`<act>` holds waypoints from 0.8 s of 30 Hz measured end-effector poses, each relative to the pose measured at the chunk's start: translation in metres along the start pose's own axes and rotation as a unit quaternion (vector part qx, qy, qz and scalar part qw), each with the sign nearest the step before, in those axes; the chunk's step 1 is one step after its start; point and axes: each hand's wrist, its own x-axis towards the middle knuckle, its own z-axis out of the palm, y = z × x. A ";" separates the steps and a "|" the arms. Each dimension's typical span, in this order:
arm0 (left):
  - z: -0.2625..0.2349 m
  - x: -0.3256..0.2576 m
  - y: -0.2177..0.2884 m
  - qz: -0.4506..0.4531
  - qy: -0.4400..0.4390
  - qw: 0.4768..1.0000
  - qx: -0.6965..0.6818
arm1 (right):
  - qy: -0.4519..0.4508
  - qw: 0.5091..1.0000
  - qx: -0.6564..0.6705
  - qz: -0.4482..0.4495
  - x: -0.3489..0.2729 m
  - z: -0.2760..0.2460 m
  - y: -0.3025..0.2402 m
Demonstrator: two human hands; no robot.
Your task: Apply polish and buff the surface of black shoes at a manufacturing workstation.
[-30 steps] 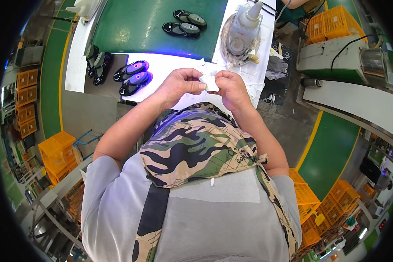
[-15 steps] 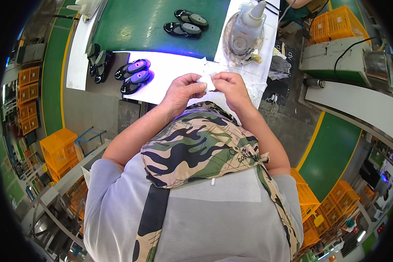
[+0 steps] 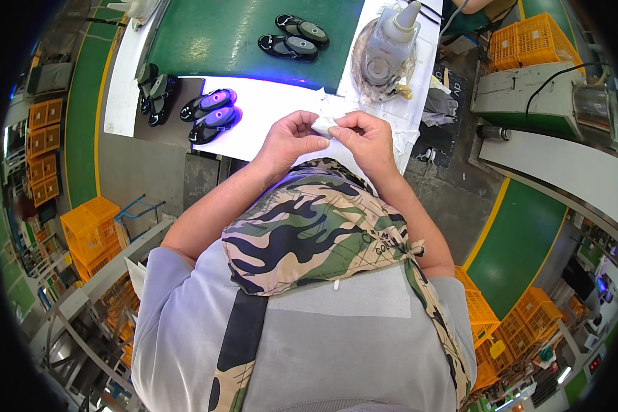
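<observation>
A small crumpled white piece of tissue or cloth (image 3: 323,126) is between my hands over the near edge of the white table. My right hand (image 3: 369,143) pinches it between thumb and fingers. My left hand (image 3: 288,144) has its curled fingertips at the other side of the piece, with the thumb lying a little apart below. To the left, a pair of black shoes with grey insoles (image 3: 213,113) lies under violet light on the table. Another pair (image 3: 159,96) lies at the table's left end, and a third pair (image 3: 295,40) rests on the green belt.
A cone-tipped plastic bottle (image 3: 391,41) stands in a stained round dish (image 3: 358,72) at the right. Beside the table are grey rags (image 3: 439,106). Orange crates (image 3: 529,41) are stacked on both sides. Another person's arm (image 3: 470,5) shows at the top right.
My left thumb has come away from the white piece and lies lower. My right hand has turned slightly, its thumb now over the piece. The shoes have not moved.
</observation>
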 end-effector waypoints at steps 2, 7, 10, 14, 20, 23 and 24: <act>0.000 -0.002 0.005 0.043 -0.022 0.999 0.023 | 0.001 0.998 -0.029 -0.058 -0.005 -0.003 -0.005; 0.002 -0.003 0.018 0.234 -0.063 0.917 0.318 | -0.018 0.977 -0.094 -0.189 -0.016 -0.008 -0.011; 0.005 -0.006 0.020 0.234 -0.063 0.901 0.360 | -0.016 0.973 -0.101 -0.207 -0.019 -0.009 -0.013; 0.009 -0.001 0.014 0.253 -0.063 0.895 0.362 | 0.029 0.968 -0.104 -0.226 -0.024 -0.007 -0.010; 0.002 0.007 -0.001 0.176 -0.069 0.918 0.349 | 0.047 0.988 -0.067 -0.133 -0.026 -0.006 -0.001; 0.001 0.013 0.001 0.163 -0.091 0.911 0.369 | 0.046 0.992 -0.067 -0.094 -0.028 -0.008 0.004; -0.001 0.016 0.001 0.163 -0.096 0.910 0.369 | 0.041 0.994 -0.067 -0.078 -0.029 -0.010 0.003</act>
